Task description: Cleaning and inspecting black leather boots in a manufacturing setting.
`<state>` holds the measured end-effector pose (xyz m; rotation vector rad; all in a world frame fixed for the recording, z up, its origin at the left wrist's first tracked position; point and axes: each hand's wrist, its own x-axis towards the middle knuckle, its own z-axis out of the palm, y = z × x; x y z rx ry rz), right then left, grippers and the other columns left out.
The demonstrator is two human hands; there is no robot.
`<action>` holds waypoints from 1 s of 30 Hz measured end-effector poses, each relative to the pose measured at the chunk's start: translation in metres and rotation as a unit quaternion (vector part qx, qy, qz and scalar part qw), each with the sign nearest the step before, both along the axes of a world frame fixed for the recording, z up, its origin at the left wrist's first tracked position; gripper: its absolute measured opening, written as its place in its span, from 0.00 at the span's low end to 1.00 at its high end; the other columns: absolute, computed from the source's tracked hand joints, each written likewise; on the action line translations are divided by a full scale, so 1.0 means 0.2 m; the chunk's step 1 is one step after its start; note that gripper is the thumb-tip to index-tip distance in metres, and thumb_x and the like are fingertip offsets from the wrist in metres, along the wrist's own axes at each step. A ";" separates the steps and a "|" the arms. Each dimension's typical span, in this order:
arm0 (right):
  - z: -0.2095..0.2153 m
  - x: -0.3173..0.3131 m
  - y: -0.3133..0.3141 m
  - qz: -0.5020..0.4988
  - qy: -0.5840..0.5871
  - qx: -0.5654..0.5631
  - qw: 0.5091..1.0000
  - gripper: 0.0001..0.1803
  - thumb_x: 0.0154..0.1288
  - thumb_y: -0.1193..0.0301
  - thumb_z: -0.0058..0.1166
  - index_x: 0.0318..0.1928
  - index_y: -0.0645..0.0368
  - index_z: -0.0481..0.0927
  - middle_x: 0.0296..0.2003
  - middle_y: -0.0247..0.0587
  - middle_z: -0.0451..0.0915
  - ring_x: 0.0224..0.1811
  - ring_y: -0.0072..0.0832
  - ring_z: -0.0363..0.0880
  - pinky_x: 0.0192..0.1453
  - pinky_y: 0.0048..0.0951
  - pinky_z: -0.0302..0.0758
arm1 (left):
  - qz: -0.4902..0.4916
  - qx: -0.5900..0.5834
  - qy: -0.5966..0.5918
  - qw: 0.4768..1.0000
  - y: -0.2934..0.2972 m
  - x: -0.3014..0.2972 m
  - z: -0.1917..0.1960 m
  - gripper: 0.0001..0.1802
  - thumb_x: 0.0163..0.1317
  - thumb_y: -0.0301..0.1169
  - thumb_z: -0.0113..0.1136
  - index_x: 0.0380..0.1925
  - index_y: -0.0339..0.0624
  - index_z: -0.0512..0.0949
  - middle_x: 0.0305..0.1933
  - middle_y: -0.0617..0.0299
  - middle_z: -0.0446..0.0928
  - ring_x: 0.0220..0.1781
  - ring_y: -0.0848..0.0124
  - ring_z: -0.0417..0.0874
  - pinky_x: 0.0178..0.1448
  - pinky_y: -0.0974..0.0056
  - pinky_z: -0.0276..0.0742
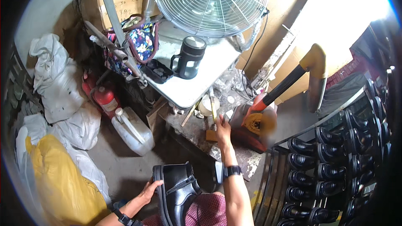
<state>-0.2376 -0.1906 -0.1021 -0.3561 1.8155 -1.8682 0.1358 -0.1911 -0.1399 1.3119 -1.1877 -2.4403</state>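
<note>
A cluttered workshop desk (197, 132): right hand (222, 129) pinches a brush (213, 111) at the pot (208, 105); left hand (150, 190) grips a black boot (178, 192). Load sparingly, keeping the boot steady.

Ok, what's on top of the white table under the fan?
A black lidded mug and a small black tray sit on the white table. The fan hides its far edge.
</note>
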 end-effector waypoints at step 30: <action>0.98 1.70 2.12 -0.276 -0.129 -0.294 0.906 0.31 0.52 0.70 0.60 0.57 0.67 0.66 0.50 0.44 0.74 0.50 0.29 0.73 0.57 0.29 0.68 | -0.328 0.036 0.383 0.863 1.07 -0.77 0.78 0.38 0.60 0.59 0.39 0.60 0.41 0.61 0.54 0.59 0.71 0.54 0.65 0.72 0.57 0.60 0.68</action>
